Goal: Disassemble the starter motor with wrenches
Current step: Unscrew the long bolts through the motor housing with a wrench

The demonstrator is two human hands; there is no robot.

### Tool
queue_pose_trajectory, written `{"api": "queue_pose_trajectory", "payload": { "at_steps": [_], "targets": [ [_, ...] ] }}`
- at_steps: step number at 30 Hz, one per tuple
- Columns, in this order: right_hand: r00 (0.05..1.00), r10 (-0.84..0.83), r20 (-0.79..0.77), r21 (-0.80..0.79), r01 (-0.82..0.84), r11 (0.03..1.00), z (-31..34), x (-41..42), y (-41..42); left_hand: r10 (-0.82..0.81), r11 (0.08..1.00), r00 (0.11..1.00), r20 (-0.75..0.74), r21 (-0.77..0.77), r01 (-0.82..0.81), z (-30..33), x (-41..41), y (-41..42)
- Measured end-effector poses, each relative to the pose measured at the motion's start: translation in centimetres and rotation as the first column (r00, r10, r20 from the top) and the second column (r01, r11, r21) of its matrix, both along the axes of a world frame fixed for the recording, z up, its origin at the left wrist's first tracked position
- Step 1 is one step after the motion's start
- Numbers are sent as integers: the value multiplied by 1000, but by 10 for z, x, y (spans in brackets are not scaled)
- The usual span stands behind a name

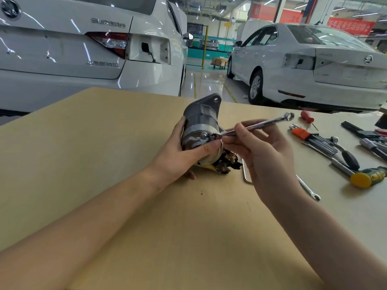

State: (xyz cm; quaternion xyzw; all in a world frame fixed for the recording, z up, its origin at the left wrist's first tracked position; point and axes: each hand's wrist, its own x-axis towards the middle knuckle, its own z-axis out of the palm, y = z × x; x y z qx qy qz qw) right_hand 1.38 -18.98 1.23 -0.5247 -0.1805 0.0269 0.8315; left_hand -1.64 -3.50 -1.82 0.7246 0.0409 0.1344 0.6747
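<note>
We see the starter motor (pixel 200 130) lying on its side on the tan table (pixel 94 153), its mounting flange pointing away from us toward the white cars beyond. Our left hand (pixel 180 155) is clenched round the motor's cylindrical body, the thumb curled over the near end cap and the fingers wrapped behind and under it. Our right hand (pixel 259 151) pinches the shank of a chrome combination wrench (pixel 251 125) between thumb and fingertips; the wrench's near end sits on a bolt head (pixel 212 137) at the rim of the end cap, and its ring end rises up and to the right, clear of the table. A second bolt head (pixel 204 135) shows just beside the first. Whether the wrench end fully encloses the bolt we cannot tell, as the thumb crowds that spot. The dark terminal parts of the motor rest against the table just beside the right wrist. To the right, well apart from the motor, lie a second wrench (pixel 308 190), an orange-holdered hex key set (pixel 314 139), a small red screwdriver (pixel 307 117) and a yellow-and-green-handled tool (pixel 368 176).
</note>
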Motion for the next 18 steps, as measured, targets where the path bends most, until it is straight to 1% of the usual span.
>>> {"api": "queue_pose_trajectory", "payload": {
  "at_steps": [3,5,6,8,9,10,11,12,13,14,15,16,17,18],
  "targets": [
    [991,-11,134,-148,31,989,10,0,1,-1,1000,1000,1,-3,1,1,-1,-1],
    [957,8,291,-303,84,949,22,1,3,-4,1000,1000,3,-3,4,1,-1,-1],
    [918,47,393,-389,120,914,30,1,4,-4,1000,1000,2,-2,4,1,-1,-1],
    [802,188,567,-558,206,803,43,1,13,-10,1000,1000,2,17,10,0,-1,0],
    [721,267,639,-630,292,720,46,2,19,-22,999,1000,7,33,22,-1,-1,1],
    [623,338,705,-662,410,627,48,2,26,-34,998,999,17,50,33,-2,0,3],
    [532,396,749,-657,512,554,47,2,31,-43,997,999,30,62,41,-3,1,4],
    [481,421,769,-639,557,531,47,2,35,-48,997,998,40,66,46,-4,1,6],
    [478,412,776,-630,541,557,46,2,36,-48,997,998,42,64,45,-5,1,7],
    [536,371,758,-629,450,634,46,0,35,-43,998,998,34,56,41,-5,2,6],
    [633,305,711,-589,300,751,45,-2,31,-35,998,999,23,44,34,-4,2,6],
    [730,230,644,-477,149,866,44,-3,25,-21,999,1000,12,34,21,-4,2,5],
    [805,161,571,-330,45,943,41,-2,17,-9,1000,1000,4,28,9,-4,2,5],
    [869,111,482,-200,-14,980,36,-1,11,-5,1000,1000,1,28,5,-4,1,4]
  ]
}}
